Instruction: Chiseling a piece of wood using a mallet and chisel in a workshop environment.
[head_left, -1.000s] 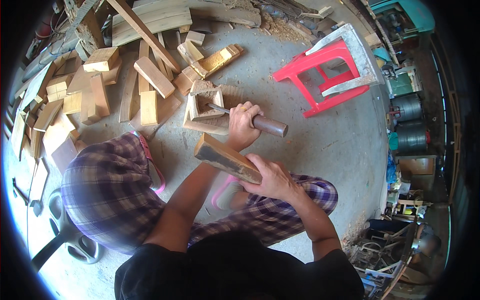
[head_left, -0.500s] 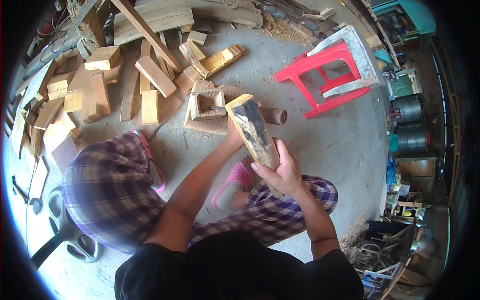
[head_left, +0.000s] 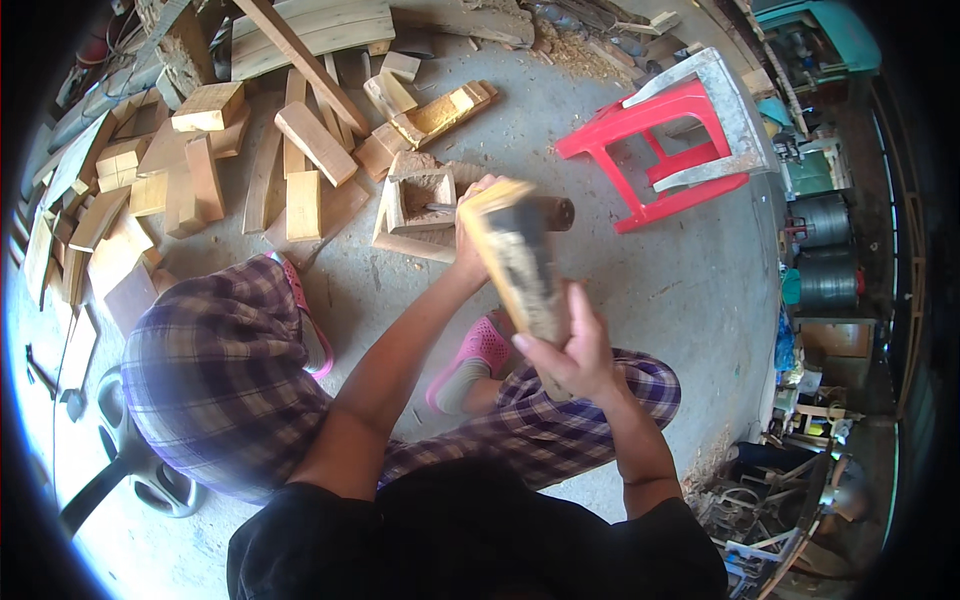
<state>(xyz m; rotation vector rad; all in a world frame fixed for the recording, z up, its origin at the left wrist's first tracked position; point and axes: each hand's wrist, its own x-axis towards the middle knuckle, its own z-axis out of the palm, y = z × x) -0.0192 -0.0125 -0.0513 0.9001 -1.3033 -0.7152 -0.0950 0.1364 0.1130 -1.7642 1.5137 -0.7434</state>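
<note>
A long wooden block with a black-stained face is in my right hand, its thumb and fingers wrapped round the near end. The block's far end is raised and smeared by motion. Behind it, my left hand is closed beside a hollowed wooden piece on the floor; the block hides most of its fingers and what they hold. A thin dark metal piece lies in the hollow, near that hand. A round wooden length juts out to the right behind the block.
Cut wooden blocks lie heaped at the left and far left. A red plastic stool with a grey seat lies on its side at the right. My pink clog is just below the block. A grey wheel-like base stands at lower left.
The block's far end has swung slightly right and tipped, blurring. My left hand's fingertips now show beside its upper edge. The wood on the floor lies as before.
</note>
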